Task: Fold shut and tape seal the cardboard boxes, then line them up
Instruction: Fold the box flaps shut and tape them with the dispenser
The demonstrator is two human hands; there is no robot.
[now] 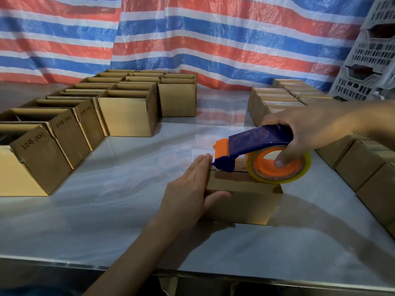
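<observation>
One cardboard box (241, 201), plastic tape dispenser (260, 139)

Small brown cardboard box (241, 201), flaps shut, upright under blue-and-orange tape dispenser (260, 139); open boxes (126, 116) left, sealed boxes (361, 169) right.

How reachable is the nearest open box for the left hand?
Probably yes: only bare table lies between the left hand and the open box, but it must first leave the closed box it steadies.
</observation>
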